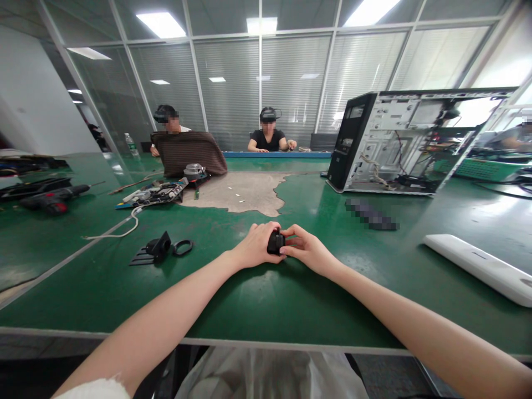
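Observation:
Between my two hands is a small black boxy device [276,243], held just above or on the green table; its exact kind does not show. My left hand [258,244] wraps round its left side, with the thumb below. From the right, the fingers and thumb of my right hand [306,249] pinch its edge. Left of my hands lies a black plastic mount [160,247] with a slatted base. A black ring [183,247] rests beside that mount.
An open computer case [399,144] stands at the back right. A white long casing [477,266] lies at right, a circuit board [155,194] and a power drill [54,197] at left. Two people [267,138] sit across the green table [233,310].

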### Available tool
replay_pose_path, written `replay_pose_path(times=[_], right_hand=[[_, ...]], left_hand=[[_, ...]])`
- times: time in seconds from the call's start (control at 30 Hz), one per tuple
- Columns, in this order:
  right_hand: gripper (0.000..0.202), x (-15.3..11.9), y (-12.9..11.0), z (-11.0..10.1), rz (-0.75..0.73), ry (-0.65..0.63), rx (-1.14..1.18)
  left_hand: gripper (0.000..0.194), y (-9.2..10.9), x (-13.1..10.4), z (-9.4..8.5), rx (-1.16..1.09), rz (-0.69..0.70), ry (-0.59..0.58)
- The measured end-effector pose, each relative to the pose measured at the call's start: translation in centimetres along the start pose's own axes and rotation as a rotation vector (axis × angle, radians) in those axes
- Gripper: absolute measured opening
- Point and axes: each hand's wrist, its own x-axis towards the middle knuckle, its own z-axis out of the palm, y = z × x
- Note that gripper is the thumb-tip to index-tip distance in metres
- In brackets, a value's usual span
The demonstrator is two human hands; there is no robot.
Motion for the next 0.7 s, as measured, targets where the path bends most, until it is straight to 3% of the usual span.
replay_pose_path(times=[0.2, 0.37, 0.57, 0.7], right_hand=[[0.02, -0.1, -0.3, 0.2, 0.043, 0.021, 0.042], [0.026, 0.7, 0.3, -0.2, 0.08, 0.009, 0.084], [0.028, 0.1, 0.0, -0.2, 0.0, -0.048, 0.094], [0.024, -0.1, -0.2, -0.2, 0.039, -0.046, 0.12]], left_hand=[[0.057, -0.1, 0.1, 0.0, -0.009, -0.009, -0.003], [0.058, -0.1, 0.1, 0.0, -0.017, 0.001, -0.015], [0.057, 0.0, 0.1, 0.0, -0.027, -0.021, -0.014], [0.059, -0.2, 0.1, 0.1, -0.019, -0.007, -0.004]])
